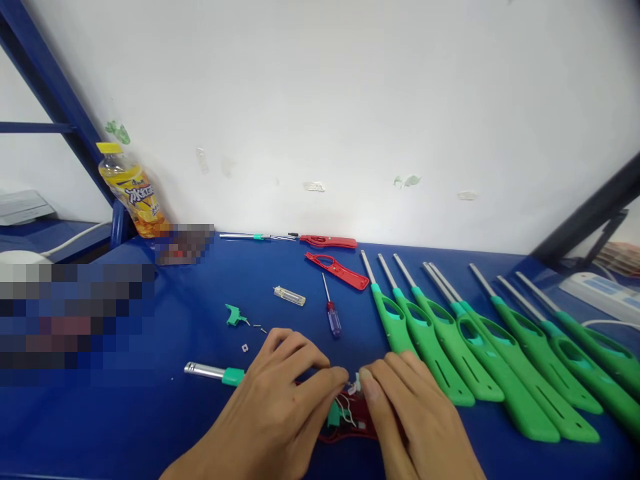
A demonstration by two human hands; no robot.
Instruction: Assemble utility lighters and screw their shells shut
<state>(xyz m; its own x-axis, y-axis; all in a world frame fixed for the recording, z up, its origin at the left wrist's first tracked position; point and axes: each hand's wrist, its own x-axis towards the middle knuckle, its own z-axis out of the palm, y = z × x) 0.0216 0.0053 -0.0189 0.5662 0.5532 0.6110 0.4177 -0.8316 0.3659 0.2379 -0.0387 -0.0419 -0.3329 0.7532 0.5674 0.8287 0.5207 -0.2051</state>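
Observation:
My left hand and my right hand meet over an open red lighter shell near the table's front edge. Their fingertips are closed around a small whitish part between them. Thin white wires and a green piece show inside the shell, partly covered by my fingers. A silver tube with a green collar sticks out to the left from under my left hand. Beyond the hands lie a green trigger piece, tiny screws, a small square part and a clear fuel tank.
A purple-handled screwdriver lies behind my hands. Several green lighters fan out to the right. Red shell halves and a metal tube lie near the wall. A yellow-capped bottle stands at the back left.

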